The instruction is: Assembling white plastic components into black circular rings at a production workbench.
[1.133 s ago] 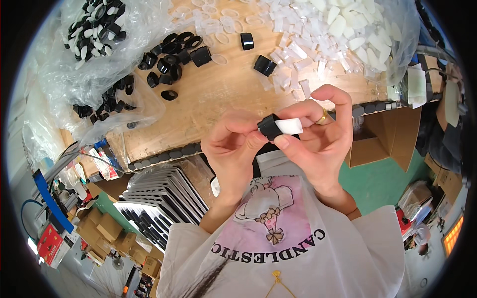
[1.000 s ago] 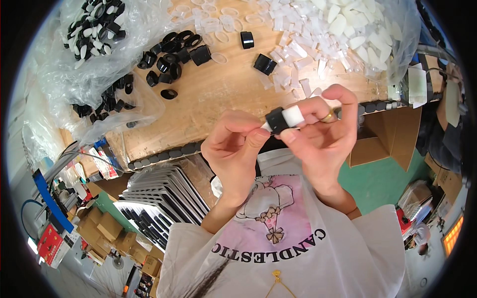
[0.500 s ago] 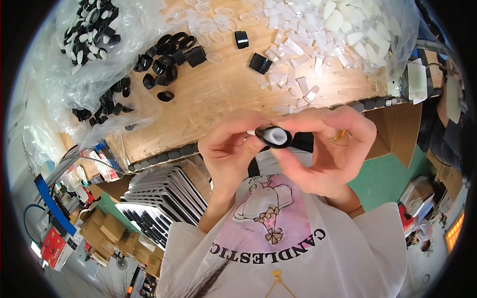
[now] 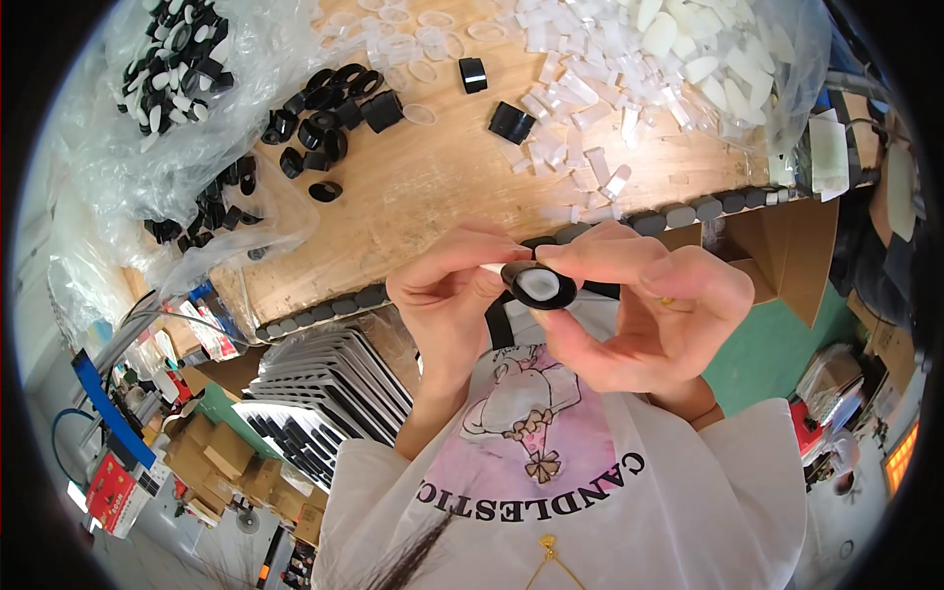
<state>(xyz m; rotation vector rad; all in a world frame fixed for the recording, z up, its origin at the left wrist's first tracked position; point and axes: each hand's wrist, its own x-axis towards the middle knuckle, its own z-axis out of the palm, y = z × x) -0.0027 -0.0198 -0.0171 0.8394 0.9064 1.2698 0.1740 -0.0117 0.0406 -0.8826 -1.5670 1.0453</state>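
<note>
In front of my chest, both hands hold a short black oval ring [image 4: 564, 294] with a white piece [image 4: 538, 285] inside its opening. My left hand [image 4: 442, 295] pinches the ring's left side, where a small white tip sticks out by the fingertips. With thumb and index finger, my right hand [image 4: 659, 310] grips the right edge of the ring. The ring's open end is tilted up toward me. How far the white piece reaches inside is hidden.
On the wooden table [image 4: 413, 206] lie loose black rings [image 4: 334, 146], thin clear rings [image 4: 433, 41] and translucent strips [image 4: 575, 93]. Plastic bags hold black-and-white pieces [image 4: 175, 74] and white oval pieces [image 4: 733, 59]. Stacked trays [image 4: 329, 403] stand below the table's edge, near an open cardboard box [image 4: 787, 261].
The black ring has turned so that its opening and outer side show more. My right hand has shifted slightly right, and my left fingers have drawn a little left along the white tip.
</note>
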